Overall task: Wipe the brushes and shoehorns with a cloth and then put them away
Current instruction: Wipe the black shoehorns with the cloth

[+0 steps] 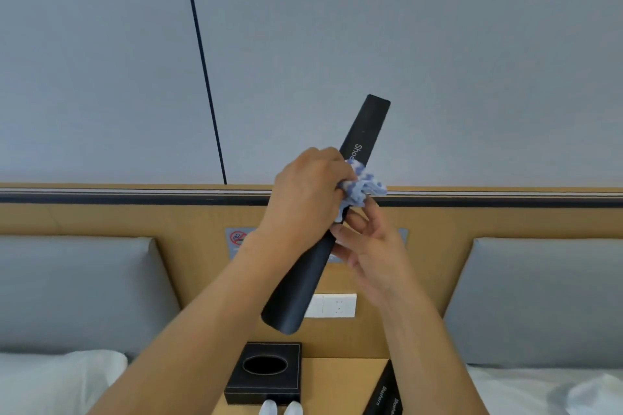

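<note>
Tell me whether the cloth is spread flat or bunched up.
Bunched up: the cloth is a crumpled wad, gripped by the left hand against the shoehorn.

Both my forearms reach up and forward, hands meeting at centre. My left hand (305,192) curls knuckles-up, gripping the cloth (362,184) around the shoehorn (315,266). My right hand (371,246) pinches the shoehorn just below, fingers loosely spread.

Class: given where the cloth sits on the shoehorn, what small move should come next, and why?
Probably slide the cloth up toward the squared tip. The left hand grips it mid-shoehorn, the right hand steadies the shaft, and the upper part stands bare above the cloth.
</note>
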